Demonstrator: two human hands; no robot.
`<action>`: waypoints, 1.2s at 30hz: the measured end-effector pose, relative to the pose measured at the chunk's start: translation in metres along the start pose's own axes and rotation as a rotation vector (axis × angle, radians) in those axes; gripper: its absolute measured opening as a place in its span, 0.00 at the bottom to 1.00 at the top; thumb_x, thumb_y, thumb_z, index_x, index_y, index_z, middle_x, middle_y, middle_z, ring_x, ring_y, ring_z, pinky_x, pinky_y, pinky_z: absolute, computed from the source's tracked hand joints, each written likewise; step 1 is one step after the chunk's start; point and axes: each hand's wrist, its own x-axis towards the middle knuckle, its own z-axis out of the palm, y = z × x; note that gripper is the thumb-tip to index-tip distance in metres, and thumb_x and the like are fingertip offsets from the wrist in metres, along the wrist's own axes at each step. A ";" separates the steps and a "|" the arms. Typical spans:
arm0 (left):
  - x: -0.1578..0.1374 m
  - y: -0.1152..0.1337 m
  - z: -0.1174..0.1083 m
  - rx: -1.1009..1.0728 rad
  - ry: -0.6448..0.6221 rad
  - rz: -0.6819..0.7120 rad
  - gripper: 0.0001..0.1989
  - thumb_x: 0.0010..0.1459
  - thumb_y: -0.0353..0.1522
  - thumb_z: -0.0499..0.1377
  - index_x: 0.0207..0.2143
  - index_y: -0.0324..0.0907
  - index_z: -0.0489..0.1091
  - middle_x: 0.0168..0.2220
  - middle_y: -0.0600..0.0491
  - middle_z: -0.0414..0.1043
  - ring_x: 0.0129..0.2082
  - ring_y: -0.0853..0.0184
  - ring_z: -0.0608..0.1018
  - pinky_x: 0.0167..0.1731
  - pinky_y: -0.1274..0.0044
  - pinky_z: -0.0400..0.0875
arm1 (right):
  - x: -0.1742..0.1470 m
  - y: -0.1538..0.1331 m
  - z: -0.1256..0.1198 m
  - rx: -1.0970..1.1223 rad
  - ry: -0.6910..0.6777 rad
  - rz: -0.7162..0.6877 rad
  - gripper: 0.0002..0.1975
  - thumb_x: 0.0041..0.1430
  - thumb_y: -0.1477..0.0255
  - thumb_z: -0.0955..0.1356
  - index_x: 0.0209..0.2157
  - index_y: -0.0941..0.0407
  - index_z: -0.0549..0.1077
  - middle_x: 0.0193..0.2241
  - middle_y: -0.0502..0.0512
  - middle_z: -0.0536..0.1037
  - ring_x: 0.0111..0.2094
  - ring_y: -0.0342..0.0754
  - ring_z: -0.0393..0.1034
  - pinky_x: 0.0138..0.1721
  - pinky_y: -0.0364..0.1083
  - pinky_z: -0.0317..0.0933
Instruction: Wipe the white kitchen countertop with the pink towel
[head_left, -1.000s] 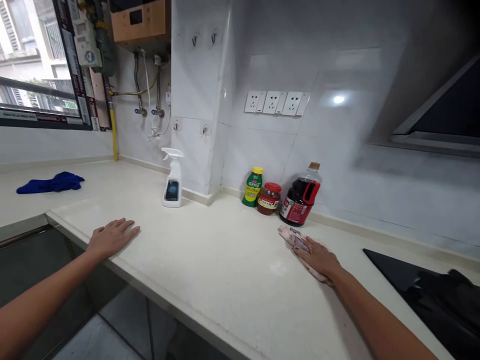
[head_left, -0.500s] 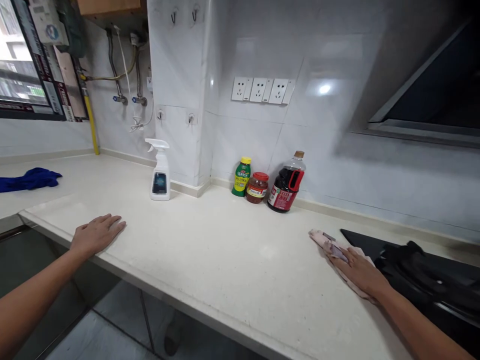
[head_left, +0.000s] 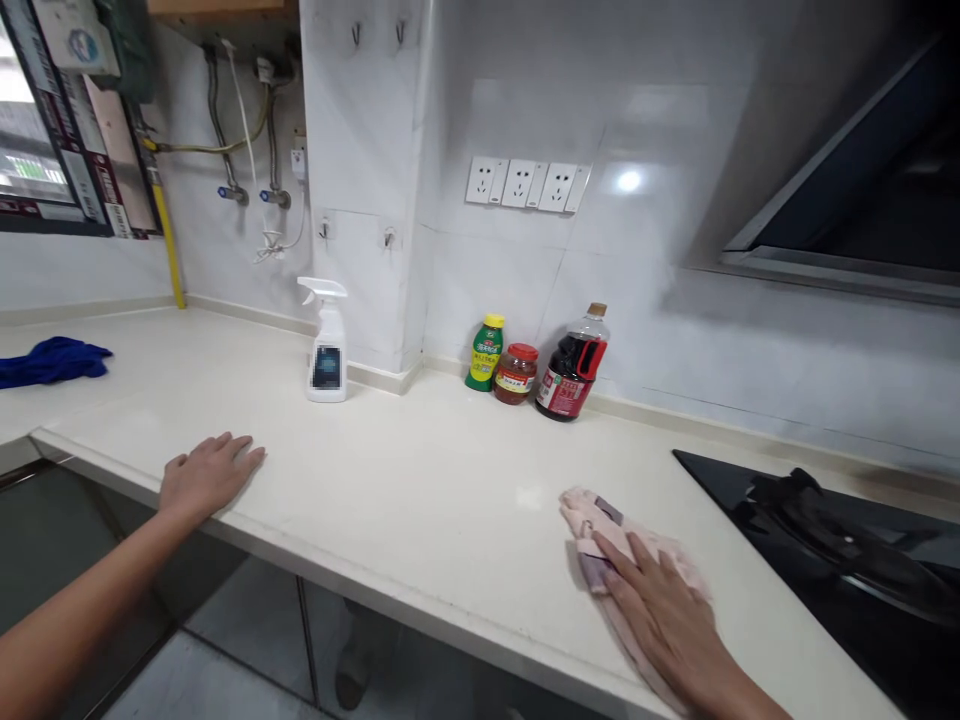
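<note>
My right hand (head_left: 660, 610) presses a pale pink cloth (head_left: 592, 515) with grey-purple patches flat against the white countertop (head_left: 420, 500). The fingers stretch over the cloth, and its far end sticks out ahead of them. On the left, my left hand (head_left: 206, 478) rests palm down near the counter's front edge, fingers out, with nothing in it. A white spray bottle (head_left: 328, 345) stands upright beyond that hand.
Against the wall stand a green squeeze bottle (head_left: 486, 352), a red-lidded jar (head_left: 515, 375) and a large dark sauce bottle (head_left: 571, 365). A black gas stove (head_left: 795, 540) lies at right, below a range hood (head_left: 847, 200). A blue cloth (head_left: 54, 362) lies far left.
My right hand has slid the cloth from beside the stove leftward and nearer to me across the counter. My left hand stays flat on the counter. The view has shifted slightly.
</note>
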 end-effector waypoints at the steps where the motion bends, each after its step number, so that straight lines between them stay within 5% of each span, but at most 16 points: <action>1: 0.000 0.000 0.000 -0.003 0.005 0.003 0.32 0.70 0.50 0.38 0.67 0.46 0.61 0.72 0.48 0.53 0.70 0.58 0.57 0.65 0.58 0.52 | 0.009 -0.019 -0.003 0.000 -0.031 -0.022 0.32 0.72 0.49 0.46 0.72 0.39 0.53 0.71 0.50 0.44 0.69 0.71 0.39 0.61 0.76 0.51; 8: -0.002 -0.003 0.008 -0.028 0.063 0.022 0.31 0.69 0.49 0.40 0.64 0.49 0.65 0.71 0.47 0.57 0.70 0.55 0.59 0.64 0.56 0.54 | 0.059 -0.161 -0.015 -0.034 -0.245 -0.247 0.27 0.76 0.57 0.56 0.72 0.37 0.48 0.72 0.53 0.41 0.70 0.70 0.34 0.64 0.74 0.43; 12: -0.005 -0.003 0.012 -0.028 0.084 0.017 0.29 0.69 0.48 0.42 0.62 0.48 0.67 0.70 0.47 0.59 0.70 0.56 0.59 0.65 0.57 0.53 | 0.099 -0.215 -0.005 0.024 -0.260 -0.364 0.27 0.76 0.57 0.58 0.72 0.36 0.48 0.72 0.51 0.41 0.70 0.68 0.33 0.65 0.73 0.42; 20: -0.010 -0.003 0.013 -0.080 0.114 -0.004 0.25 0.70 0.47 0.44 0.58 0.51 0.71 0.68 0.49 0.62 0.69 0.57 0.61 0.65 0.59 0.53 | 0.254 -0.279 0.015 0.047 -0.210 -0.177 0.29 0.77 0.59 0.55 0.73 0.50 0.48 0.71 0.56 0.44 0.69 0.68 0.39 0.65 0.70 0.43; 24: -0.013 -0.001 0.011 -0.114 0.145 0.005 0.23 0.70 0.46 0.46 0.56 0.50 0.73 0.66 0.48 0.65 0.67 0.56 0.64 0.64 0.59 0.54 | 0.301 -0.310 0.023 0.053 -0.190 -0.117 0.28 0.77 0.55 0.58 0.71 0.50 0.53 0.70 0.59 0.49 0.67 0.68 0.43 0.64 0.72 0.47; 30: -0.017 0.000 0.012 -0.147 0.171 0.014 0.22 0.71 0.44 0.46 0.55 0.48 0.74 0.64 0.47 0.68 0.65 0.58 0.65 0.63 0.60 0.55 | 0.295 -0.340 0.032 0.020 -0.183 -0.195 0.26 0.77 0.58 0.61 0.69 0.51 0.56 0.66 0.60 0.55 0.65 0.67 0.49 0.62 0.69 0.52; 36: -0.017 -0.001 0.015 -0.169 0.207 0.026 0.21 0.71 0.44 0.46 0.52 0.49 0.75 0.62 0.48 0.70 0.64 0.57 0.67 0.62 0.59 0.56 | 0.251 -0.362 0.026 0.023 -0.205 -0.424 0.26 0.76 0.64 0.55 0.72 0.49 0.52 0.70 0.57 0.48 0.68 0.67 0.42 0.63 0.70 0.48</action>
